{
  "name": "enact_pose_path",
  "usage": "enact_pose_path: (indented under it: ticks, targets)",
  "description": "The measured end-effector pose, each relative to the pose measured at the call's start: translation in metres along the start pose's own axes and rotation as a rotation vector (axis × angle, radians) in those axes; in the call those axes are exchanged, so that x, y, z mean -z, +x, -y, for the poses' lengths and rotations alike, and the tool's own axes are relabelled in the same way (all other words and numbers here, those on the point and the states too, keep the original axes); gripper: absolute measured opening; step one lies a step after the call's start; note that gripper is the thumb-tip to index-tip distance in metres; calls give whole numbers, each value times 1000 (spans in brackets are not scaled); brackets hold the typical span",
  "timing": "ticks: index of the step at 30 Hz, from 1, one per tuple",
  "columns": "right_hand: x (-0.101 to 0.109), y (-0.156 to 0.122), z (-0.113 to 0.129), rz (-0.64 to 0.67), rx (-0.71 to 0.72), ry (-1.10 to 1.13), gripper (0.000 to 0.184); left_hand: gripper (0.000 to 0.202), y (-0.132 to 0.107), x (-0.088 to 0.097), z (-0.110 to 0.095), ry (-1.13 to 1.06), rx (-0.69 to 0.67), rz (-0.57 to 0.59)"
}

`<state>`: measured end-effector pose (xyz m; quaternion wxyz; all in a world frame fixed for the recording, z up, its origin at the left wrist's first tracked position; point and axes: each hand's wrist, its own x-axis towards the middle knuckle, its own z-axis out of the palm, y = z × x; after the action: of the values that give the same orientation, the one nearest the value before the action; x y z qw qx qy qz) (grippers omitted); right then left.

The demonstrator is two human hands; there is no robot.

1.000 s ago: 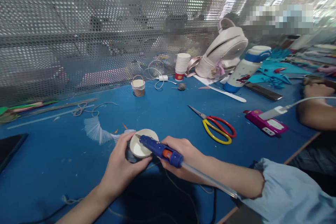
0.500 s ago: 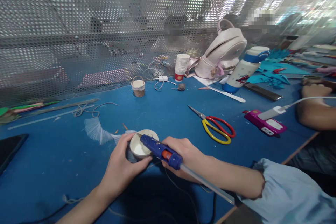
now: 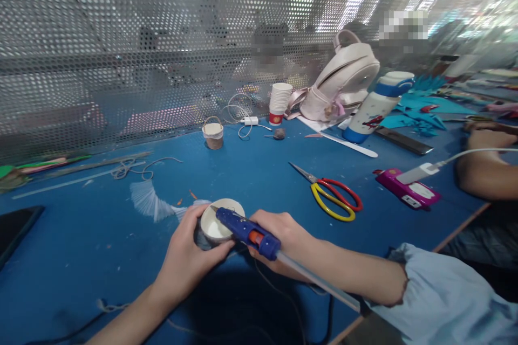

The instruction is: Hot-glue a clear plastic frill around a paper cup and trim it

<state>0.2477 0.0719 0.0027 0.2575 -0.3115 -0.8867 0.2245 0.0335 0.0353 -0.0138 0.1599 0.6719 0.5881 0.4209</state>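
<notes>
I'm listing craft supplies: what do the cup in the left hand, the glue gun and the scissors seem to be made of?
Cup: probably paper; pale, smooth inside, thin-rimmed.
Glue gun: likely plastic, given its moulded blue body with a slight sheen.
Scissors: grey, shiny blades, apparently metal; glossy red and yellow handles, perhaps plastic-coated.

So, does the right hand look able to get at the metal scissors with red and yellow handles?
Probably not straight away: the right hand is wrapped around the blue plastic glue gun. With that put down, likely yes: only blue tabletop shows between hand and scissors.
</notes>
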Motion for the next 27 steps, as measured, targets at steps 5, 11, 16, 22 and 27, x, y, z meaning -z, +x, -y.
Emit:
enact_pose_path:
  ticks: [5, 11, 16, 22, 27]
  targets:
    - [-5, 0, -4, -36, -35, -16, 16, 51, -1, 0, 1, -9, 20, -9]
    - [-3, 0, -2, 23, -26, 16, 21, 50, 0, -2, 1, -15, 16, 8]
    - [-1, -1, -2, 32, 0, 13, 21, 49, 1, -1, -2, -22, 6, 21]
    - [-1, -2, -2, 13, -40, -11, 17, 50, 0, 0, -1, -17, 26, 2]
    - [-3, -1, -3, -21, -48, -23, 16, 52, 0, 0, 1, -19, 42, -3]
